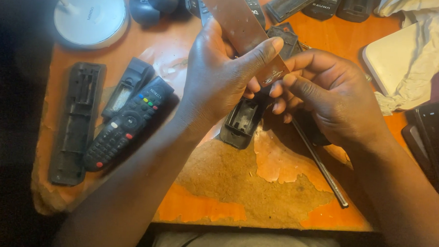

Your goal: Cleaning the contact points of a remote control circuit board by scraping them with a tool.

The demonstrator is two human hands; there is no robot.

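The brown flat panel (242, 27), long and narrow like the face sheet of a remote control, is held above the middle of the desk (275, 208). Its long axis runs from far-left down to near-right, tilted across the view. The left hand (221, 79) wraps the panel's mid-length from the left, its grip closed on the piece with the thumb laid across the front face. The right hand (327, 93) meets the panel's lower near end from the right, thumb and forefinger pinched narrowly on that tip; the two hands touch there. The left hand carries most of the length; the right hand is nearer the free end.

Directly below the hands lies a black empty remote shell (241, 122), partly hidden. A thin metal rod (320, 163) slants toward the near right. To the left lie a black remote with coloured buttons (127, 122), a second opened black casing (126, 88) and a long black back cover (76, 123). A white round lamp base (92, 17) stands far left. White cloth (416, 52) drapes over a white flat object at far right. The orange desk surface is badly peeled near the person.
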